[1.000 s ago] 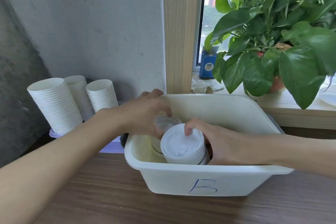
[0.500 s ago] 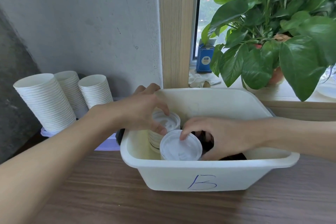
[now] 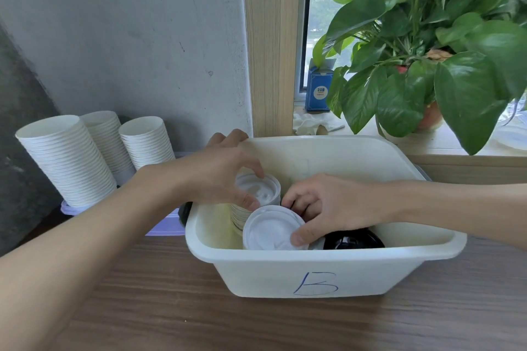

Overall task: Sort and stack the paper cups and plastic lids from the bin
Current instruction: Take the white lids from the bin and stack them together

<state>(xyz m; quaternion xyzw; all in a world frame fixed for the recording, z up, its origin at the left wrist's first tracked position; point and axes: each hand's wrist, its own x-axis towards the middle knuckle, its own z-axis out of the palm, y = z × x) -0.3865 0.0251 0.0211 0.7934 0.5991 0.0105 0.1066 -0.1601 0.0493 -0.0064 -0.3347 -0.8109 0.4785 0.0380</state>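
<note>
In the bin (image 3: 256, 273), the left hand (image 3: 222, 177) curls its grip round the far lid (image 3: 262, 189) on a cup stack (image 3: 238, 215), the right hand (image 3: 330, 205) pinches the near lid (image 3: 269, 232), and lifting both out likely comes next.

Maybe an office or shop drinks corner: stacks of paper cups (image 3: 71, 162) stand left of the white bin (image 3: 313, 273) on a bench (image 3: 171, 310), with a leafy plant (image 3: 427, 65) on the window sill (image 3: 445, 143) behind it.
</note>
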